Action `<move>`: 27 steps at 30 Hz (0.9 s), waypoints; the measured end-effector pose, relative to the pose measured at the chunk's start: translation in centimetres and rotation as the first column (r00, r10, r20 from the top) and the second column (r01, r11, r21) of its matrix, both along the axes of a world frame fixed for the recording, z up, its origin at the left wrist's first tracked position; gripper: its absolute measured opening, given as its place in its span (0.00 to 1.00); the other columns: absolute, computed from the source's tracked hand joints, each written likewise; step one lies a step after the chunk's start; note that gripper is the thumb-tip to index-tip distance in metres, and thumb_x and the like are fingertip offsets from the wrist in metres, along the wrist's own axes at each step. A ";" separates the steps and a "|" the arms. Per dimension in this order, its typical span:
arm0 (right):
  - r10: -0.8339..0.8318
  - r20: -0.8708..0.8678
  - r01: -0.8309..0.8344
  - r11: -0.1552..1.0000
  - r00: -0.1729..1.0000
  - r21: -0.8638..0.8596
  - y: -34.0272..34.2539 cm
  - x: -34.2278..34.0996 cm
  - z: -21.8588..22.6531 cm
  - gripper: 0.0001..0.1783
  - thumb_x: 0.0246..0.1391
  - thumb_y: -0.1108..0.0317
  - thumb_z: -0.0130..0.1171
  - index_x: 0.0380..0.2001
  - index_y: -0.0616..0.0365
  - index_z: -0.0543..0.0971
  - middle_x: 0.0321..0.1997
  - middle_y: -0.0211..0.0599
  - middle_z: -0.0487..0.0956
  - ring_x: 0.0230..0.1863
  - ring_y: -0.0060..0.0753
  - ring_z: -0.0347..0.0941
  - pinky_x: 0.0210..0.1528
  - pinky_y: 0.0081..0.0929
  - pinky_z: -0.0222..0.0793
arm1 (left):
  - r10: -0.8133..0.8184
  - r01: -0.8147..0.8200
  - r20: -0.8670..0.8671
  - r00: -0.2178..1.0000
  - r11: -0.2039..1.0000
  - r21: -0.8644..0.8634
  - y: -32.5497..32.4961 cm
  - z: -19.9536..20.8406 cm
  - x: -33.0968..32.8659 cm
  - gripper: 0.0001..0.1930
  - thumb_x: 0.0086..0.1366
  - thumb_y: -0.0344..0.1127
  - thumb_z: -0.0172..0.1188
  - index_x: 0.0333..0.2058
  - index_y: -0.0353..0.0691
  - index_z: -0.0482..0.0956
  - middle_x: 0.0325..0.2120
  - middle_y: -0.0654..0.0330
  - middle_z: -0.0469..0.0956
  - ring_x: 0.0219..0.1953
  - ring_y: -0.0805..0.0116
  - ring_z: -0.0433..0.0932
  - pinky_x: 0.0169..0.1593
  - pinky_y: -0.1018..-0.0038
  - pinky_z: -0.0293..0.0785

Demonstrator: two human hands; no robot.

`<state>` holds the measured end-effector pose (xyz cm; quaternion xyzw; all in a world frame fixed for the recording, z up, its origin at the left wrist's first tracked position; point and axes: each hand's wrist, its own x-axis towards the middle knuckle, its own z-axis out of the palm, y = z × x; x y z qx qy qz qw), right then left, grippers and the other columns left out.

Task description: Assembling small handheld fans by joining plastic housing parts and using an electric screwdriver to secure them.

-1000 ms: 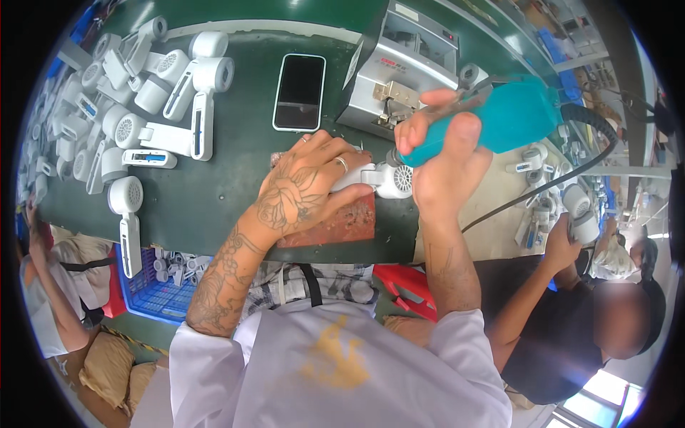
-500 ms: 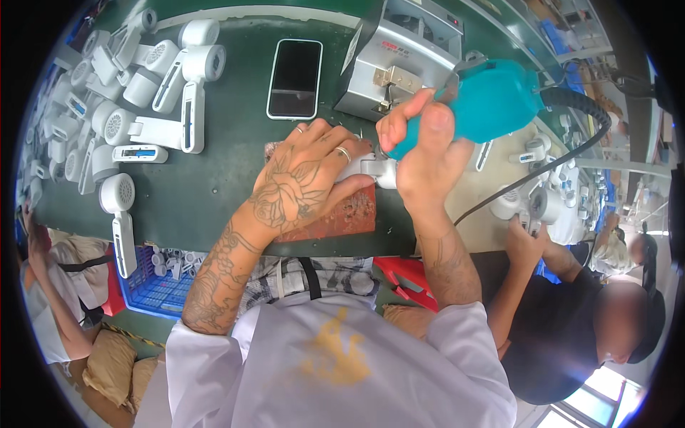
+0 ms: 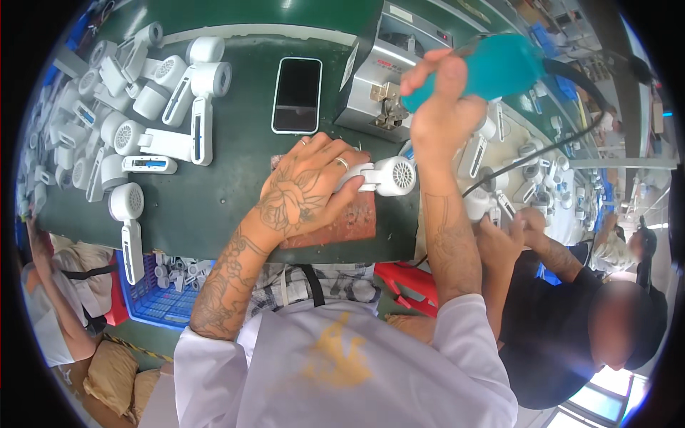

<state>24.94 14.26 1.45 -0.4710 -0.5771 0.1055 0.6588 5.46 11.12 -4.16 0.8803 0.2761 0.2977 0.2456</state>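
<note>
My left hand (image 3: 305,187) is closed around the handle of a white handheld fan (image 3: 394,176) and presses it on a worn red-brown pad (image 3: 332,227). The fan's round grille head sticks out to the right of my fingers; most of its handle is hidden under my palm. My right hand (image 3: 446,107) grips a teal corded power tool (image 3: 508,65), apparently an electric screwdriver, raised to the upper right beside the silver screw feeder (image 3: 360,93). The tool is slightly blurred and its tip cannot be made out.
Many white handheld fans (image 3: 153,100) lie heaped at the left, one near the table edge. A phone (image 3: 297,93) lies behind my left hand. A blue basket (image 3: 153,317) with parts stands below. The tool's black cable (image 3: 531,162) hangs at the right, near a co-worker's hands (image 3: 503,239).
My right hand has lifted the teal tool up and right, away from the fan, uncovering the grille head. My left hand keeps its hold on the fan.
</note>
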 end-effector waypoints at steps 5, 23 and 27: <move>0.034 -0.114 -0.045 0.994 0.993 -0.100 -0.2 -0.2 -0.5 0.24 0.73 0.50 0.49 0.38 0.65 0.73 0.22 0.36 0.72 0.22 0.31 0.70 0.30 0.32 0.71 | -0.024 0.023 -0.010 1.000 0.999 -0.031 0.0 0.3 0.1 0.17 0.64 0.34 0.60 0.52 0.44 0.82 0.44 0.60 0.79 0.44 0.54 0.75 0.53 0.61 0.73; 0.185 -0.326 -0.265 0.938 0.927 -0.221 -8.4 -2.1 -1.3 0.39 0.63 0.34 0.56 0.44 0.69 0.72 0.21 0.40 0.74 0.21 0.34 0.70 0.30 0.35 0.69 | -0.003 0.003 0.001 1.000 1.000 0.008 -0.2 0.1 0.2 0.15 0.66 0.38 0.62 0.49 0.39 0.82 0.42 0.60 0.79 0.44 0.59 0.74 0.50 0.63 0.71; 0.213 -0.351 -0.289 0.940 0.912 -0.181 -8.2 -1.9 -2.5 0.33 0.65 0.37 0.55 0.40 0.64 0.71 0.22 0.40 0.73 0.22 0.33 0.69 0.30 0.35 0.68 | 0.000 0.000 -0.027 1.000 1.000 0.028 0.0 -0.1 0.6 0.15 0.66 0.38 0.63 0.48 0.38 0.82 0.45 0.62 0.79 0.45 0.59 0.74 0.50 0.62 0.71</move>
